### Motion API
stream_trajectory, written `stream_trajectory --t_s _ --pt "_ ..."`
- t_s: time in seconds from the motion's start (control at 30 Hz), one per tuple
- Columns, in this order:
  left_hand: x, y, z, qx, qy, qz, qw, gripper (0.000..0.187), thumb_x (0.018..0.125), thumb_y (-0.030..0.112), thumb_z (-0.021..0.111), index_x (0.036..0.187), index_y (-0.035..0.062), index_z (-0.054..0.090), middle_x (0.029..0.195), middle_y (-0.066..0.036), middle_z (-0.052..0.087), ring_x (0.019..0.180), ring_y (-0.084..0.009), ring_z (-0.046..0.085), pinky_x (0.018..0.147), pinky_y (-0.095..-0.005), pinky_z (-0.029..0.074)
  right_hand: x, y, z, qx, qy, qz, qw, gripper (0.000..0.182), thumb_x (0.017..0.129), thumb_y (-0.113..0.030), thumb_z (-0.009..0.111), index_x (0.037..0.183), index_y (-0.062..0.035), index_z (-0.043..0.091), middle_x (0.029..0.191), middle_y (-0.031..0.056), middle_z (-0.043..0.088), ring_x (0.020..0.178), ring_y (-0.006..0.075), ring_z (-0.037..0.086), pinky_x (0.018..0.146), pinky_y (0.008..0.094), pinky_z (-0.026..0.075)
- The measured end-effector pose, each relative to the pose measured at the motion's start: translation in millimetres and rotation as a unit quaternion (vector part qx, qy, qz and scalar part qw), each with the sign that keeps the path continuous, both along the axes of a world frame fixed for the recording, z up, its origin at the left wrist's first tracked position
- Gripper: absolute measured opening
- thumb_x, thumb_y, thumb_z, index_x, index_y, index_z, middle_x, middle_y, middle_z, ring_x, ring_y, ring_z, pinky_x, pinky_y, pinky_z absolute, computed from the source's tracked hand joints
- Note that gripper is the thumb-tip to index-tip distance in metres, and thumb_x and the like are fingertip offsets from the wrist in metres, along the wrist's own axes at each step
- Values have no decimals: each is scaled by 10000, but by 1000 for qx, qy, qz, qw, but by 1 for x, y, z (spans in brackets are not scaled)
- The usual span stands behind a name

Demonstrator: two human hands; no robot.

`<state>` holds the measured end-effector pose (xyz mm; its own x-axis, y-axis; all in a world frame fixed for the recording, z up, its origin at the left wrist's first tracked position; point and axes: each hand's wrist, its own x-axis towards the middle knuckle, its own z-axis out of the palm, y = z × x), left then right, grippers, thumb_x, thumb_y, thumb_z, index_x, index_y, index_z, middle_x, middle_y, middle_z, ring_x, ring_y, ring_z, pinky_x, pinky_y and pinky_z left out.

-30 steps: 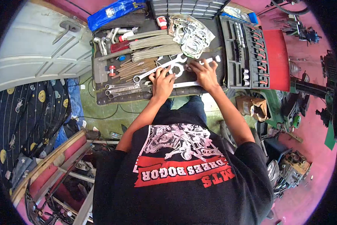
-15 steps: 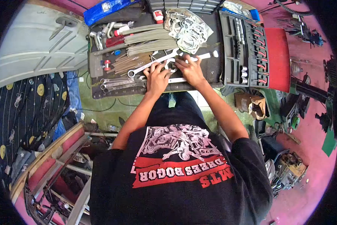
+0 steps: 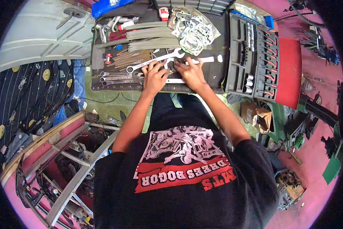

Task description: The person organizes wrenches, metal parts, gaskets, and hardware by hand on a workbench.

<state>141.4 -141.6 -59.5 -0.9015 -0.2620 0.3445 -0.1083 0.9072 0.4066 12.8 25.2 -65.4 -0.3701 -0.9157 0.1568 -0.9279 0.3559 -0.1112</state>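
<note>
Both my hands rest low over the tools on the dark mat (image 3: 213, 80). My left hand (image 3: 155, 79) has its bent fingers apart, its fingertips beside a long combination wrench (image 3: 152, 63) that slants up to the right. My right hand (image 3: 193, 76) is also spread, with fingertips down near a chrome tool handle (image 3: 209, 59). Small metal parts (image 3: 170, 65) lie in the gap between the hands, partly covered by fingers. A silver bar (image 3: 175, 81) lies below them. Several smaller wrenches (image 3: 118, 79) lie left of my left hand.
Bundles of thin rods (image 3: 152, 40) and a bag of gaskets (image 3: 194, 34) lie farther back. A socket tool case (image 3: 251, 57) with a red lid (image 3: 289, 72) stands at the right. A cardboard box (image 3: 257, 116) is on the floor, and a white door (image 3: 45, 34) stands left.
The view has shifted slightly, so the table sits a little differently in it. Both hands remain at the same tools, with small finger movements.
</note>
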Motion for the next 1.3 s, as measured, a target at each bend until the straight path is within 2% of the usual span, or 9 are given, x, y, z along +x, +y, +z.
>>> stream_trajectory --t_s 0.23,0.43,0.7,0.77,0.87,0.93,1.03,1.07,1.3 --pt "0 0 0 31 -4 -3 1000 162 755 210 823 904 148 801 1243 17 715 1149 -223 572 964 -452 330 -23 28 18 -36 -37 -85 995 450 803 -136 695 1232 -269 733 1321 -136 682 1262 209 518 1021 640 271" --pt "0 -2 1 34 -6 -10 999 169 763 215 826 906 133 794 1264 29 703 1140 -225 573 980 -463 347 -8 -6 12 -8 -1 15 1000 280 888 -196 610 1130 -166 747 1243 -71 689 1276 161 501 1036 591 345" --pt "1 -3 -2 27 -6 -6 1000 167 758 221 823 911 161 794 1248 44 705 1146 -218 567 966 -466 325 -15 -13 22 -26 -7 9 1000 255 886 -199 619 1102 -197 755 1214 -78 703 1294 163 494 1036 581 338" --pt "0 -3 -3 27 -2 -3 1000 169 756 222 825 911 161 794 1244 44 706 1148 -219 566 960 -466 324 -17 3 30 52 -38 9 998 364 864 -186 655 1212 -247 743 1283 -115 691 1306 166 466 1037 649 309" --pt "1 -1 0 24 1 2 1000 176 751 225 829 910 161 793 1233 43 710 1148 -223 565 944 -465 322 -17 19 19 16 -31 19 999 385 866 -194 652 1232 -282 732 1300 -135 683 1307 166 459 1043 683 304" --pt "1 -1 1 24 0 -2 1000 174 752 224 828 909 159 792 1226 40 711 1145 -224 566 937 -463 324 -16 10 14 33 -21 33 999 368 865 -194 648 1217 -255 737 1306 -115 685 1283 178 487 1035 654 315" --pt "1 -1 2 23 1 -1 1000 165 753 225 822 897 153 786 1221 31 711 1140 -220 567 933 -463 331 -14 -21 12 -10 -26 42 999 283 859 -178 636 1115 -162 754 1182 -50 719 1228 177 520 1001 556 330" --pt "1 -2 2 23 -2 -3 1000 162 753 225 819 892 151 783 1218 27 711 1138 -218 567 931 -464 334 -16 -31 12 -82 0 49 995 195 827 -215 642 975 -165 759 947 -75 691 1126 161 534 936 510 375" --pt "2 -1 2 35 8 -2 999 126 779 215 809 869 132 784 1236 21 716 1119 -225 576 933 -460 329 -25 -7 23 -47 -49 34 997 129 821 -172 654 918 -191 738 947 -64 688 1142 192 530 955 559 368"
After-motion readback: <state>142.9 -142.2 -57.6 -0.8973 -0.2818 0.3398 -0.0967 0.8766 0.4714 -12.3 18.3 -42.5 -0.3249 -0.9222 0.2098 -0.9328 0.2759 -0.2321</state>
